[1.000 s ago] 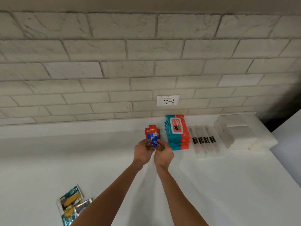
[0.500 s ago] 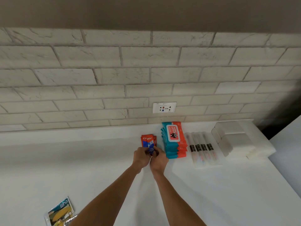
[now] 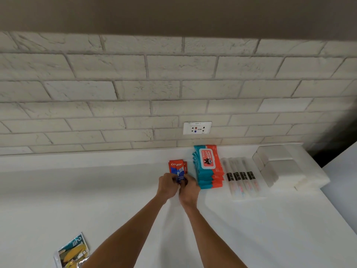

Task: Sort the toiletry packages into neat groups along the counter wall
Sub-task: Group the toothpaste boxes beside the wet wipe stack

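A small stack of red and blue toothpaste boxes [image 3: 177,168] lies on the white counter [image 3: 96,190] near the wall. My left hand [image 3: 167,185] and my right hand [image 3: 189,189] both pinch its near end, fingers closed on the boxes. To the right lies a stack of teal and orange wipes packs [image 3: 208,166], then a row of clear-wrapped toothbrushes [image 3: 240,176], then stacked white packages [image 3: 280,167] by the counter's right end.
Foil packets with yellow and teal print [image 3: 72,252] lie at the near left edge, partly hidden by my left forearm. A wall socket [image 3: 197,128] sits in the brick wall above the wipes. The counter ends at the right by a dark gap.
My hands have stayed on the toothpaste boxes, settling them beside the wipes. My head has tilted up, so everything has shifted lower in view.
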A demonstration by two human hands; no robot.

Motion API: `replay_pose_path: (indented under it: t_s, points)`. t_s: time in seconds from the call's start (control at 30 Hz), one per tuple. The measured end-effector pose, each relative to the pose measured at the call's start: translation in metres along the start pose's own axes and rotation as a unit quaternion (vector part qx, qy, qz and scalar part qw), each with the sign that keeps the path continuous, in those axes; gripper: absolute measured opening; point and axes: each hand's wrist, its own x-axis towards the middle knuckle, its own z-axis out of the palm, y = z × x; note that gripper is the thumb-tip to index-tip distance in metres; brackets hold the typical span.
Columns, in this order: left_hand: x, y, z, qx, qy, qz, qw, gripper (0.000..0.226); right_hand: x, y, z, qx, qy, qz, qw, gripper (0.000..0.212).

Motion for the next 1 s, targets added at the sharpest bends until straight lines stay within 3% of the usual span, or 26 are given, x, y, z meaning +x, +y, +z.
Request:
replay_pose_path:
  t_s: [0.23,0.43,0.67,1.0]
  points:
    - [0.0,-0.015,-0.003,0.035,0.027,0.015,0.999,0.02,-0.003,0.009,0.005,-0.105,-0.01,-0.057,0.993,0.044]
    - [-0.006,-0.019,-0.001,0.034,0.018,0.014,0.999,0.032,-0.013,0.014,0.007,-0.242,-0.008,-0.122,0.962,0.058]
    - [0.006,-0.015,0.0,-0.009,0.005,-0.01,1.0,0.046,0.002,-0.001,0.014,-0.193,-0.015,-0.087,0.977,0.059]
    - [0.041,-0.003,-0.011,-0.121,-0.064,-0.061,0.989,0.05,0.048,-0.012,0.022,-0.255,-0.081,-0.022,0.963,0.065]
